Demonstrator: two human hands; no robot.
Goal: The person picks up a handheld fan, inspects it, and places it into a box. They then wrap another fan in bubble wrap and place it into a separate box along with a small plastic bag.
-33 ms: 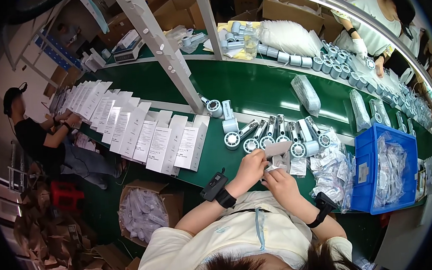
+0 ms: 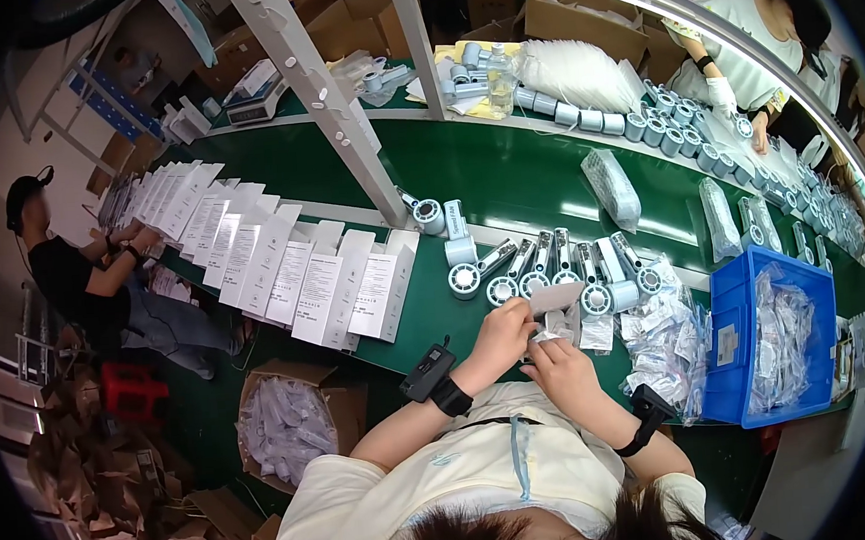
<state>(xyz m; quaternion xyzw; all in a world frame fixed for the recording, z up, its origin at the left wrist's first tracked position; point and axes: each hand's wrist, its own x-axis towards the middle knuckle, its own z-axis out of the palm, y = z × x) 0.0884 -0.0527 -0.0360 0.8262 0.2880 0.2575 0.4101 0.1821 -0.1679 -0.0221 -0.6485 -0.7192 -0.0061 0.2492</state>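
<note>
Head view: open carton between both hands; looks unfinished. Left hand curled at its edge, right hand bent at its near end; finger closure, cannot tell. White boxes stand rowed leftward; handheld fans lie unboxed beyond the hands.

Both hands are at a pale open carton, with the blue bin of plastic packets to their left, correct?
Not quite. The left hand and right hand are at a pale open carton, but the head view shows the blue bin to their right.
</note>
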